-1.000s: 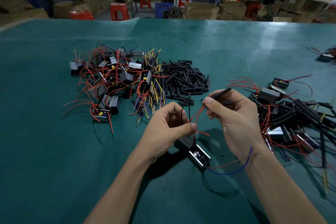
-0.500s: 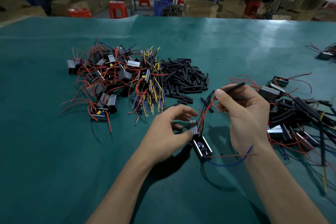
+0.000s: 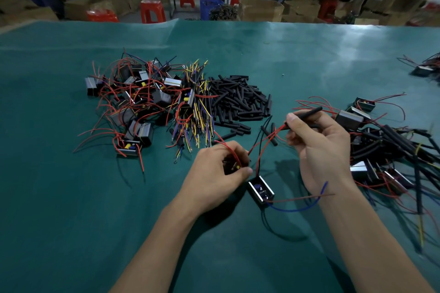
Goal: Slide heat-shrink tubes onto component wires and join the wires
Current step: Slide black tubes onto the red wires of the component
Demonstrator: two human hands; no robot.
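My right hand [image 3: 319, 150] pinches a black heat-shrink tube [image 3: 307, 113] with red wires running out of its near end. Those red and black wires lead down to a small black box component [image 3: 260, 189] lying on the green table mat [image 3: 71, 197], with a blue and a brown wire trailing to its right. My left hand [image 3: 214, 173] curls around a second small component with red wires and a yellow part, just left of the box. A pile of loose black heat-shrink tubes [image 3: 238, 100] lies beyond both hands.
A heap of components with red wires [image 3: 133, 102] and a bundle of yellow and blue wires [image 3: 195, 112] lie at the left. Finished components with long black tubes [image 3: 390, 150] are piled at the right. Stools, cartons and people stand beyond the table's far edge.
My left hand let go of the wires, reached left and forward, and now grips another small component. My right hand moved slightly up and right with the tube. The box component stays on the mat.
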